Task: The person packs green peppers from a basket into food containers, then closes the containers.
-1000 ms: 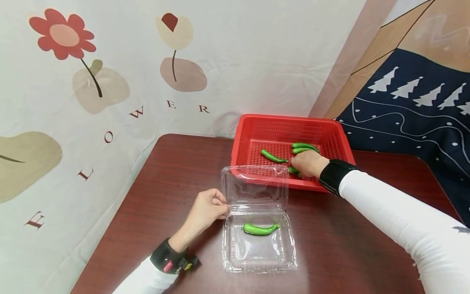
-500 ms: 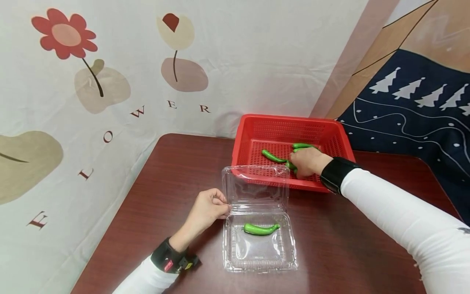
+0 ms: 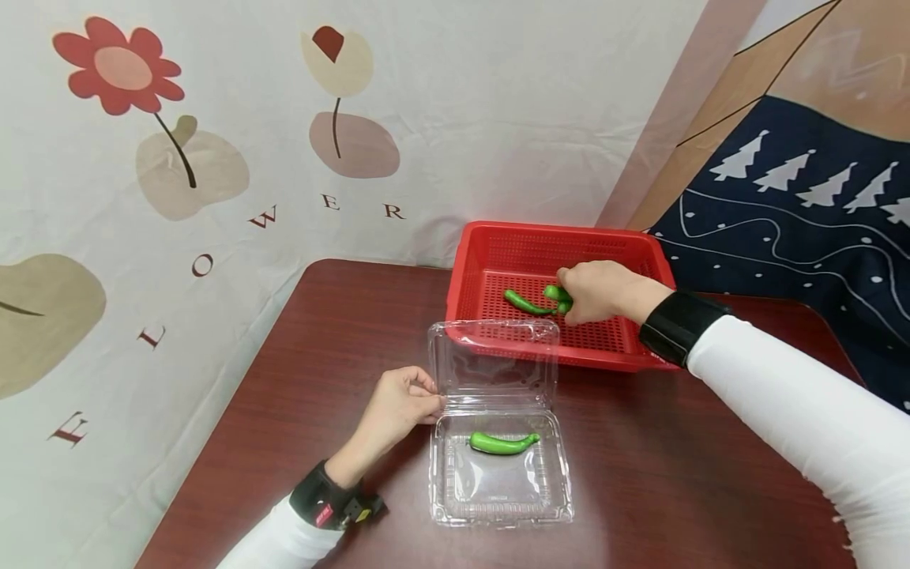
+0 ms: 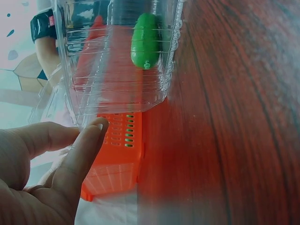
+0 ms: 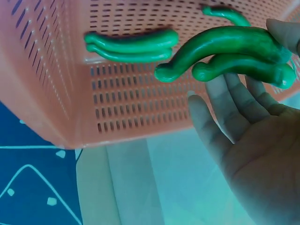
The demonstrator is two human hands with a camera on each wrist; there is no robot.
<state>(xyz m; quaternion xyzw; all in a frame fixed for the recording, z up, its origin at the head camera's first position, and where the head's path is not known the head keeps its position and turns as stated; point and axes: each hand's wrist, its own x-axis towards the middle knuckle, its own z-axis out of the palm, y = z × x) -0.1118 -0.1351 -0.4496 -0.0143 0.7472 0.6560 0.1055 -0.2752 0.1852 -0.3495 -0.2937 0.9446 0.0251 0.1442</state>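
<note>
My left hand (image 3: 401, 403) pinches the left edge of a clear plastic clamshell box (image 3: 501, 506) near its hinge. One green chili pepper (image 3: 503, 444) lies in the box's base, and the lid (image 3: 498, 363) stands raised. Over the red basket (image 3: 469, 245), my right hand (image 3: 596, 292) holds two green peppers together, a longer curved one (image 5: 225, 44) and a shorter one (image 5: 243, 68), between thumb and fingers. Two more peppers (image 5: 133, 44) lie side by side on the basket floor in the right wrist view. Another single pepper (image 3: 528, 303) rests left of my right hand.
The box and the basket stand on a dark red-brown table (image 3: 341, 316), the basket behind the box. Seen from the head, the raised lid overlaps the basket's front wall. A printed cloth (image 3: 455, 103) hangs behind the table.
My right hand has gathered two peppers and risen with them from the basket floor. The left hand and the box have stayed in place.
</note>
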